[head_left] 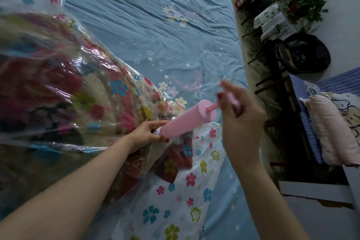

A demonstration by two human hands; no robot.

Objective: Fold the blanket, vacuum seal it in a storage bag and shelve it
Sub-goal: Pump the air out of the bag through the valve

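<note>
Storage bag (194, 191): clear, crinkly plastic printed with small flowers, spread over the left and lower middle of the frame on the blue bed sheet (155, 15); it looks slick and thin, easy to puncture or let slip.
Blanket (58, 93): inside the bag, a soft, fleecy bundle in tan with red patches; still puffy, so I judge much air remains.
Hand pump (187, 121): smooth pink plastic cylinder, tilted, its white base set against the bag at centre frame.
Left hand (148, 132): fingers curled round the pump's lower end, steadying it on the bag.
Right hand (239, 111): blurred, at centre right, fingers closed on the pink plunger handle (231, 99), its rod drawn a little way out.
Handling: the bundle seems bulky but light; once flattened it should stiffen into a slab, best lifted from beneath with both palms, not by the film.
Progress: folding and bagging look done; shelving not yet.
</note>
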